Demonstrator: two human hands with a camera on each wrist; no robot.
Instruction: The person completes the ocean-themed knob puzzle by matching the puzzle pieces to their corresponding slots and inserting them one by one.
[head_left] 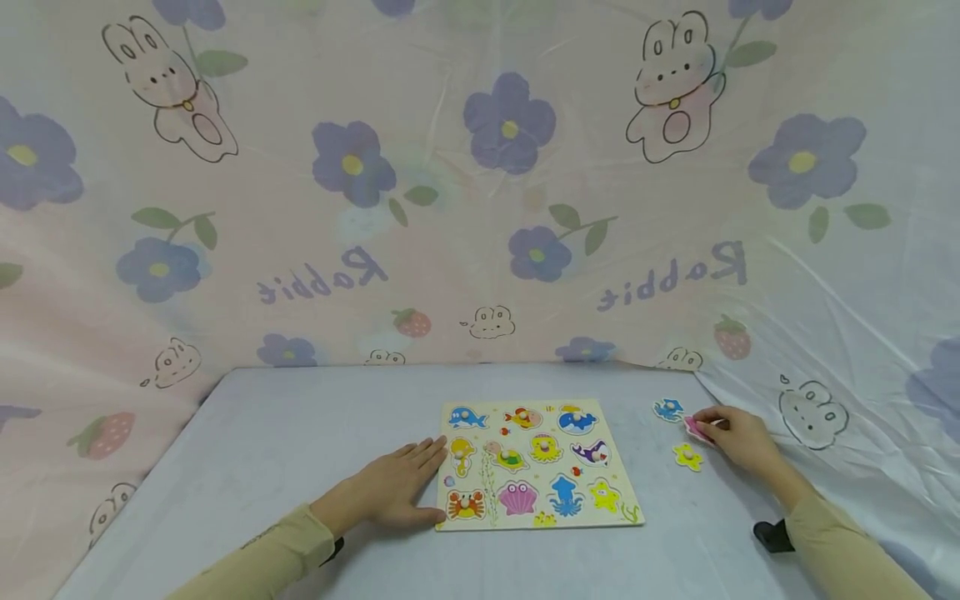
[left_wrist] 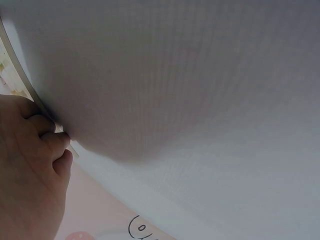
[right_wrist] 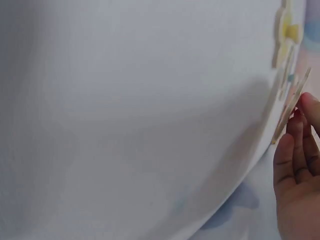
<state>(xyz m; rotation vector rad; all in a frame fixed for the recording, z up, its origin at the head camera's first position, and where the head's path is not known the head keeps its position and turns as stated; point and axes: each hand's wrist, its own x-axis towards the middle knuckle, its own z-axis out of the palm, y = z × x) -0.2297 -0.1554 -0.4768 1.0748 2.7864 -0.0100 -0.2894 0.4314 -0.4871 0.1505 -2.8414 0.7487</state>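
A wooden knob puzzle board with sea-animal pictures lies flat on the table. My left hand rests at its left edge, fingers fairly straight, fingertips and thumb touching the border. To the right of the board, my right hand pinches a pink puzzle piece between thumb and fingers. In the right wrist view that piece stands tilted on edge. Beside it lie a blue puzzle piece, farther back, and a yellow star piece, nearer. The fingers partly hide the pink piece.
Knobbed pieces such as the crab and turtle sit in the board; its shell, squid and star pictures show no knobs. A white cloth covers the table. A rabbit-and-flower curtain hangs behind it and along the sides.
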